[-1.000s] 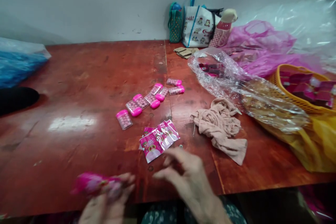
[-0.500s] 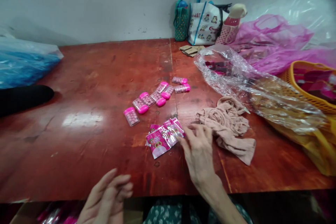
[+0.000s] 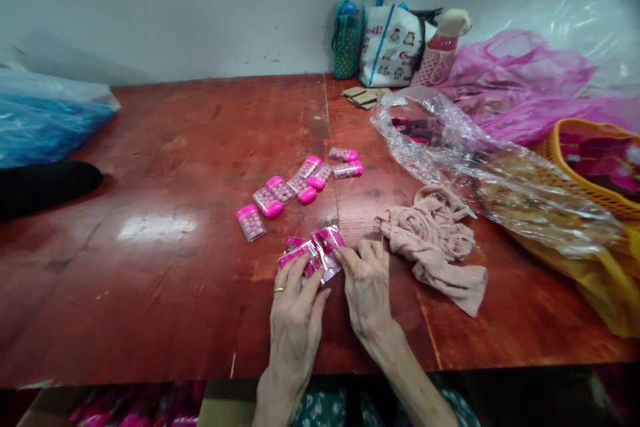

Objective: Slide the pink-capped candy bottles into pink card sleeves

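Several shiny pink sachets (image 3: 328, 240) lie overlapping on the table in front of me. My left hand (image 3: 297, 310), with a gold ring on one finger, rests its spread fingers on the left sachets and covers part of them. At the right edge of the pile, my right hand (image 3: 367, 283) has its fingers bent and closed on the edge of a sachet; its thumb is mostly hidden. Beyond both hands, several small clear bottles (image 3: 281, 189) with pink caps and pink beads inside lie in a loose row.
A crumpled beige cloth (image 3: 433, 233) lies right of my right hand. Farther right are clear plastic wrap (image 3: 530, 193), a yellow basket (image 3: 555, 147) and pink bags (image 3: 520, 67). A white bag (image 3: 387, 47) stands against the wall. Blue plastic (image 3: 50, 120) is at left.
My left hand has moved from the table's front edge up and right onto the sachets. My right hand has shifted slightly left, and the right sachet now sits a little differently.
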A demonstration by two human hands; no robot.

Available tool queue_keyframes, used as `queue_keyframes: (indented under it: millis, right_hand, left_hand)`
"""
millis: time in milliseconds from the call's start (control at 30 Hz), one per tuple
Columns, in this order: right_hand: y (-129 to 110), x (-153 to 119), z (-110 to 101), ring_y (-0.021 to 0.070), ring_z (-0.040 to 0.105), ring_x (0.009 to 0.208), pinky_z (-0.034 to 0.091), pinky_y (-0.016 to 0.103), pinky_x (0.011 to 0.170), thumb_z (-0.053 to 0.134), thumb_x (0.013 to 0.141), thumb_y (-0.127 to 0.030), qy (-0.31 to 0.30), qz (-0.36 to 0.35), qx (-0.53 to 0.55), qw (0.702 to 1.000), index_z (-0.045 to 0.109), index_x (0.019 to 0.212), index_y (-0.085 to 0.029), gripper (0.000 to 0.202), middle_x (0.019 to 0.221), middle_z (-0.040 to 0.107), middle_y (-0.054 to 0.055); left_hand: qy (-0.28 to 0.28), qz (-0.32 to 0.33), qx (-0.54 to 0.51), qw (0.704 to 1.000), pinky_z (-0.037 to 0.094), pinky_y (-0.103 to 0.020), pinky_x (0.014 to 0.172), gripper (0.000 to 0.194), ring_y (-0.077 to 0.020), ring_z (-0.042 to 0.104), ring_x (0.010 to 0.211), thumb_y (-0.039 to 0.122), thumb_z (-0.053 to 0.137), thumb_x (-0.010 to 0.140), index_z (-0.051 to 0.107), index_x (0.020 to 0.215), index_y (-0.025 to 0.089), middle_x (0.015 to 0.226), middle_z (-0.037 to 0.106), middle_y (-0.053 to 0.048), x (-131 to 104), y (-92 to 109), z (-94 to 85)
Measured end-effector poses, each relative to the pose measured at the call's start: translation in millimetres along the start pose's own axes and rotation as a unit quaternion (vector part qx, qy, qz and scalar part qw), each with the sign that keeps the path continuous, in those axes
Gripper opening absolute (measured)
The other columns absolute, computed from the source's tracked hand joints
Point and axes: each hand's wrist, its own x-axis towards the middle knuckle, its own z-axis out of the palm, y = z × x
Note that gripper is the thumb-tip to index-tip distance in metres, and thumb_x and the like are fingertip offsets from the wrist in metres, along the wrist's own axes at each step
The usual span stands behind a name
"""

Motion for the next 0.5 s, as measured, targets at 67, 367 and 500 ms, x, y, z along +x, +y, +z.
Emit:
queue_keyframes:
  millis: [67,367,500]
  right_hand:
    - [-0.3,-0.8,-1.5,0.0197,0.043,0.077,0.037,0.033,0.07,0.05,0.087,-0.015,0.015,-0.006,0.013,1.0,0.068,0.084,-0.019,0.018,0.073,0.055,0.005]
    - [-10.3,-8.5,-22.3,0.0223,0.047,0.094,0.044,0.038,0.08,0.046,0.088,-0.011,0.063,-0.17,0.099,0.978,0.069,0.095,-0.022,0.026,0.088,0.062,0.008]
    - [-16.7,-9.7,-25.3,0.0217,0.051,0.099,0.046,0.037,0.084,0.061,0.081,-0.019,0.011,-0.051,0.261,0.964,0.061,0.111,-0.023,0.03,0.105,0.059,0.008]
  left_hand:
    - [0.033,-0.027,-0.046,0.998,0.039,-0.046,0.094,0.03,-0.0268,0.05,0.11,0.013,0.059,0.076,0.065,0.104,0.024,0.115,0.06,-0.01,0.6,1.8,-3.6]
    - [0.096,-0.345,-0.467,0.809,0.05,-0.03,0.069,0.021,-0.0192,0.062,0.071,0.031,0.071,0.067,0.072,0.08,0.015,0.075,0.07,-0.005,30.1,15.3,-17.7]
    - [0.117,-0.397,-0.565,0.714,0.05,-0.024,0.059,0.013,-0.0122,0.059,0.056,0.02,0.075,0.06,0.072,0.07,0.014,0.062,0.068,-0.001,38.9,23.3,-17.3]
